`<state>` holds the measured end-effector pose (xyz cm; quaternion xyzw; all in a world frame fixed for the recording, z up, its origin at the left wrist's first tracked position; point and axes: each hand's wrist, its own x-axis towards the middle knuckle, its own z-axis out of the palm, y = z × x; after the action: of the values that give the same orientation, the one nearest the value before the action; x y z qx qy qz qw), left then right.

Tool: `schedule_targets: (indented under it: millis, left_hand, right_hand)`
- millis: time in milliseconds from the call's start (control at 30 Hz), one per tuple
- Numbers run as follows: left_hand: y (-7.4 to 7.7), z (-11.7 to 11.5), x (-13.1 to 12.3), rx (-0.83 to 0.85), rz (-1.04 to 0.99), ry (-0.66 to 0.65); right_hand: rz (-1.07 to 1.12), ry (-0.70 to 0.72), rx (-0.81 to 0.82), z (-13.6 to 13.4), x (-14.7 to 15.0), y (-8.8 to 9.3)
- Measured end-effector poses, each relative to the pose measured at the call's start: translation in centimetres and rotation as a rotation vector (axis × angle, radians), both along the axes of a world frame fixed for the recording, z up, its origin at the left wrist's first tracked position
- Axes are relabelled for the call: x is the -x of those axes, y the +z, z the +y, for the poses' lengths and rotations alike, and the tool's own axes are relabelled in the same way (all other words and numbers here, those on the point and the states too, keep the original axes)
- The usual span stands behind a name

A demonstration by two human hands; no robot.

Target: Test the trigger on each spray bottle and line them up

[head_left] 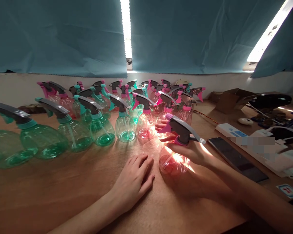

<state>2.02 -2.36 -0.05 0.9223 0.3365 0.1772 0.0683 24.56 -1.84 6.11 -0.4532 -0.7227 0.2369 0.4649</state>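
Note:
My left hand [136, 174] lies on the wooden table [70, 191], palm down and fingers outstretched, holding nothing. To its right, my right hand [192, 151] is round the neck of a clear pink spray bottle [173, 162] with a grey and pink trigger head [182, 130]. My thumb crosses in front of the neck; the other fingers show behind it on the left. The bottle stands upright, its base at the table. Just beyond my hands are another pink spray bottle [146, 126] and a green spray bottle [125, 130], both upright.
Several green bottles [79, 136] run along the left, with more pink and green ones behind. On the right lie a dark phone [236, 159], a white power strip [228, 130] with plugs, a white mouse [245, 121] and a cardboard box [230, 100]. Blue cloth [75, 35] hangs behind.

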Motion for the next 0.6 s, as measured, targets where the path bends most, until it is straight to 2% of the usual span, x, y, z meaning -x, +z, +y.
schedule_targets:
  millis: [167, 333, 467, 600]
  left_hand:
    - [0.3, 0.0, -0.1, 0.004, 0.006, 0.001]
    - [0.2, 0.1, -0.1, 0.001, -0.003, 0.003]
    - [0.2, 0.1, -0.1, -0.003, -0.021, -0.004]
    - [0.3, 0.0, -0.1, 0.011, -0.009, 0.003]
  right_hand:
    - [0.018, 0.069, 0.047, -0.2, 0.3, 0.4]
    - [0.110, 0.197, 0.090, 0.1, 0.5, 0.3]
    - [0.104, 0.136, 0.126, 0.2, 0.4, 0.1]
    - [-0.002, 0.169, 0.133, -0.7, -1.1, -0.3]
